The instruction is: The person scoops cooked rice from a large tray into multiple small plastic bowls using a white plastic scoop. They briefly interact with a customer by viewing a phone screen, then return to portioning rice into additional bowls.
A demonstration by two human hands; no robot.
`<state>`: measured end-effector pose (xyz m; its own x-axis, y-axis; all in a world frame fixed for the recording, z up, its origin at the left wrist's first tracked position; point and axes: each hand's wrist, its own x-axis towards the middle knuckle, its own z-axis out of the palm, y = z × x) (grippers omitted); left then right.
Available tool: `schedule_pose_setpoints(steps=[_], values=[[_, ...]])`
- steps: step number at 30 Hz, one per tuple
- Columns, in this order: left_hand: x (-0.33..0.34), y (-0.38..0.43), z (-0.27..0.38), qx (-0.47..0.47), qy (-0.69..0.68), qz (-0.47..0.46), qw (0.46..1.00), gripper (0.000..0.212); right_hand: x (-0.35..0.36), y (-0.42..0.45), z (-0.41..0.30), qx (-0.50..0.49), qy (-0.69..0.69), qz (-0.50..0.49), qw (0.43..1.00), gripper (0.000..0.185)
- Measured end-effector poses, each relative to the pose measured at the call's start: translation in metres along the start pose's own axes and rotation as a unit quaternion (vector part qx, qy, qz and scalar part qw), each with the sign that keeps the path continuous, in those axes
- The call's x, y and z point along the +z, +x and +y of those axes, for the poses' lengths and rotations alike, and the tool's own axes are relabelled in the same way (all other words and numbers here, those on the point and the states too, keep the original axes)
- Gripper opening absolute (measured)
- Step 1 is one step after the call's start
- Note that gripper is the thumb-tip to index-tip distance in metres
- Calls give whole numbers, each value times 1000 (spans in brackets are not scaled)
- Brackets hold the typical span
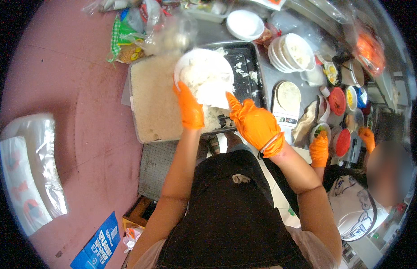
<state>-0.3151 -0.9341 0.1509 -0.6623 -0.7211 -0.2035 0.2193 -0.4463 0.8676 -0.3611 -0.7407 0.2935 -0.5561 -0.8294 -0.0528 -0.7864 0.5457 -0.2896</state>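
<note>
My left hand (189, 106), in an orange glove, grips the near left side of a white bowl (179, 65) that holds cooked white rice (200, 75). My right hand (254, 124), gloved in orange too, is closed on a white flat scoop or paddle (213, 95) whose blade lies over the rice at the bowl's near edge; its handle is hidden in the glove. Bowl and hands are above a large black tray (259, 64). Packed rice fills the tray's left part, and scattered grains lie on its dark bottom at the right.
Right of the tray stand a digital kitchen scale (285, 109) and stacked white bowls (289, 53). Another white bowl (245, 25) and plastic bags (175, 33) lie behind. At the right a co-worker's gloved hand (318, 149) is at a small container, near red-lidded tubs (343, 143).
</note>
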Motion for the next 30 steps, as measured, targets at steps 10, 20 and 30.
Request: schedule_pose_setpoints(steps=[10,20,30], values=[[-19,14,10,-53,-50,-46,996,61,-18,10,59,202,651,-147,717,35],[-32,13,1,21,164,-88,982,58,46,20,55,191,872,-265,364,33],[-21,-3,11,112,109,-48,987,64,37,5,40,222,883,-246,334,36]])
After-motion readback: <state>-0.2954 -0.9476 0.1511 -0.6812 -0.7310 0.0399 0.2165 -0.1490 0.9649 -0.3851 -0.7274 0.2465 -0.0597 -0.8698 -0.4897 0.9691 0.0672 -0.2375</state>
